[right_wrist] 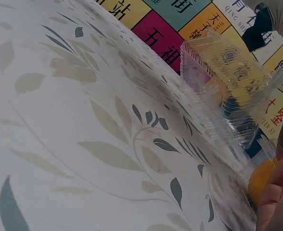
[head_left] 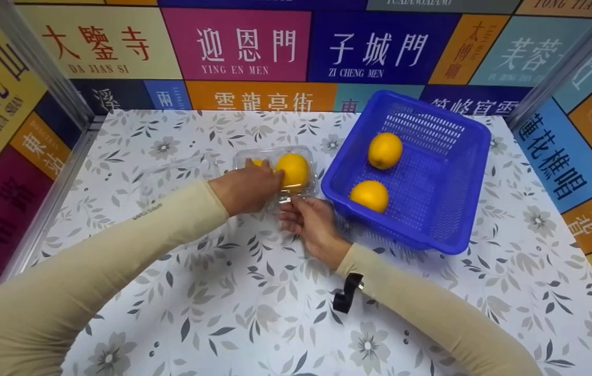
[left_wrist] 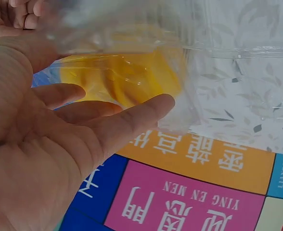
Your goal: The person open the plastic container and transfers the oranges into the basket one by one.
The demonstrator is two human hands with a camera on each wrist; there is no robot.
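Clear box (head_left: 270, 150): right fingers (head_left: 292, 225) seemingly pinch its near edge; left fingers (left_wrist: 136, 116) extended, loose.

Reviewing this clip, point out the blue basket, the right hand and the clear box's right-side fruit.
Blue basket (head_left: 421, 180): head view, bare floor.
Right hand (head_left: 318, 222): head view, middle of hand.
Right-side fruit (head_left: 294, 169): head view, middle of peel.

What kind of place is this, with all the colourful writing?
It looks like a small booth, though I can't be sure: a flowery tabletop has bright lettered panels on three sides, with metal-looking posts at the back corners.
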